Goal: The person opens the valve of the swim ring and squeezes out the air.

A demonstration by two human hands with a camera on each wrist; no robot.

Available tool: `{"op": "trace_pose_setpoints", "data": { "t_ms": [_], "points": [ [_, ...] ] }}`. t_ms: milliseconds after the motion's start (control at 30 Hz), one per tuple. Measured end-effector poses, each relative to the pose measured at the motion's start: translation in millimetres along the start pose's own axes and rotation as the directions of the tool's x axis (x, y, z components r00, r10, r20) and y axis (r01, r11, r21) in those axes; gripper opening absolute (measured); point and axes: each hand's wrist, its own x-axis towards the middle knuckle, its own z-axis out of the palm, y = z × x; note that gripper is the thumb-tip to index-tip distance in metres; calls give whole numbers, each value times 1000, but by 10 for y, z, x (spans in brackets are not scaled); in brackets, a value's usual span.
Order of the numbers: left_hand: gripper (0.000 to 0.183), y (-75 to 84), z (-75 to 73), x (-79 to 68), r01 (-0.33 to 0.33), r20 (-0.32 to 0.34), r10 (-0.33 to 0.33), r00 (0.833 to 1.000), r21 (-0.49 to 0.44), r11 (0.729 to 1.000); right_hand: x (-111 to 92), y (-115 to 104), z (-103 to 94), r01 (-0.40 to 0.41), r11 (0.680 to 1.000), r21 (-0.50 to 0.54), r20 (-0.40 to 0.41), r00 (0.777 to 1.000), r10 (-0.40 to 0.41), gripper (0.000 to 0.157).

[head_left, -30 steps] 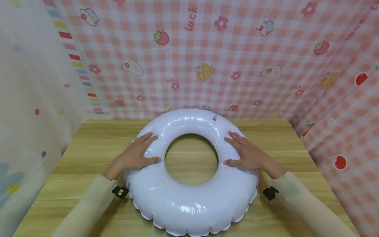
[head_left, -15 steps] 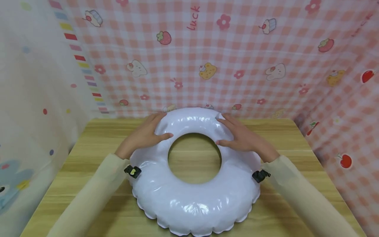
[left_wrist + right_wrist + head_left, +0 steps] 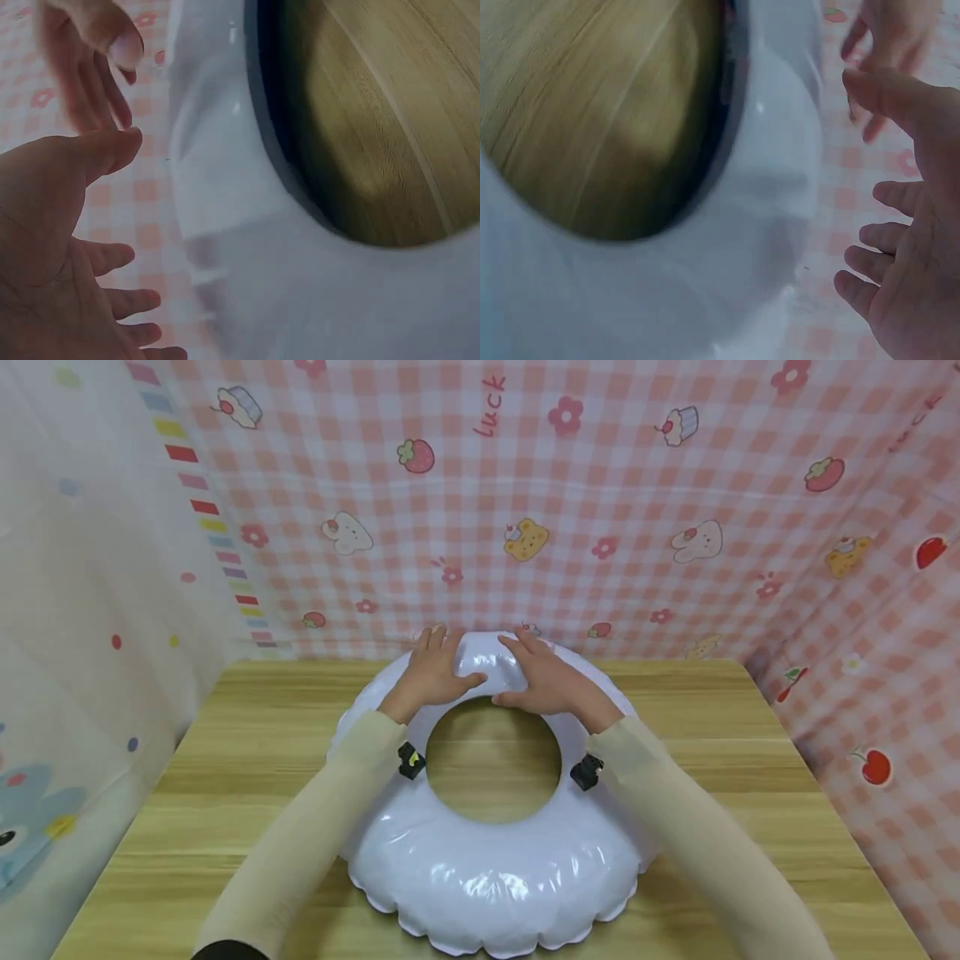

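Observation:
A shiny white inflatable swim ring (image 3: 487, 877) lies flat on the wooden table, its scalloped seam toward me. Over the ring's far side, left of centre, is my left hand (image 3: 432, 675), fingers straight and thumb spread. Opposite it, my right hand (image 3: 551, 678) has its fingers extended and its thumb pointing toward the left thumb. In the left wrist view, a gap shows between the left palm (image 3: 37, 262) and the ring (image 3: 225, 180). The right wrist view has the right palm (image 3: 922, 262) apart from the ring too. Nothing is held. The valve is hidden.
The wooden table (image 3: 262, 793) shows through the ring's hole and around it. A pink checked cloth (image 3: 450, 485) hangs behind, with a similar one at right and a pale cloth (image 3: 67, 610) at left. A small black camera sits at each wrist.
Both hands have slid from the ring's sides up to its far part and closer together. The ring stays in about the same place. The head view has shifted slightly.

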Motion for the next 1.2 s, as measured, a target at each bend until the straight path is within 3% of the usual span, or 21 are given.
{"op": "trace_pose_setpoints", "data": {
  "t_ms": [200, 400, 633, 967, 1100, 1200],
  "points": [
    [80, 123, 162, 187, 92, 54, -93, 994, 22, 996, 243, -75, 178, -44, 997, -58, 14, 999, 45, 89],
    [77, 187, 275, 219, 197, 152, -205, 967, 68, 978, 422, -94, 368, -113, 977, -183, 56, 991, 125, 86],
    [75, 212, 350, 268, 226, 218, -241, 946, 91, 970, 485, -88, 466, -167, 951, -259, 105, 974, 200, 77],
    [76, 3, 692, 618, 256, 283, -301, 911, 188, 948, 497, -91, 536, -208, 934, -291, 144, 956, 257, 91],
    [76, -9, 720, 596, 261, 284, -310, 907, 196, 945, 507, -85, 587, -198, 934, -297, 164, 953, 254, 92],
    [75, 70, 640, 480, 264, 266, -308, 914, 189, 946, 510, -82, 614, -190, 932, -308, 173, 952, 251, 95]
  ]
}}
